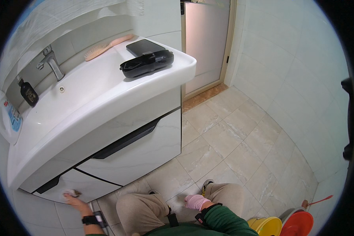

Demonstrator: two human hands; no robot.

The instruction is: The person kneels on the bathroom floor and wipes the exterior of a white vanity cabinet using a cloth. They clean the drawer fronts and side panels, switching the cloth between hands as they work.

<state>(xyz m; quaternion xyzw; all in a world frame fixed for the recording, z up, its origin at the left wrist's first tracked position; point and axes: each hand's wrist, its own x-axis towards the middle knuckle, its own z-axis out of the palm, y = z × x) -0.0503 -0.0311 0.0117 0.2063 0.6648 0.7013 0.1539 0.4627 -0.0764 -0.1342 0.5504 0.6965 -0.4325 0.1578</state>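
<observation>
Low at the left, my left hand (72, 199) presses a small crumpled whitish cloth (73, 192) against the pale front of the vanity cabinet (94, 188). The fingers close around the cloth, and a dark band circles that wrist. My right hand (196, 201) wears a pink glove and rests at the inner side of my right knee. Its fingers look curled in; whatever they may hold is hidden. Above the cabinet stretches a white washbasin (102, 94) with a chrome faucet (53, 65).
On the basin lie a pink hairbrush (106, 47), a black case (147, 63) and a flat dark item (144, 47). A dark bottle (28, 93) and a white jug (8, 118) stand left. Yellow (268, 227) and red (299, 225) buckets sit lower right. A frosted door (208, 43) is beyond.
</observation>
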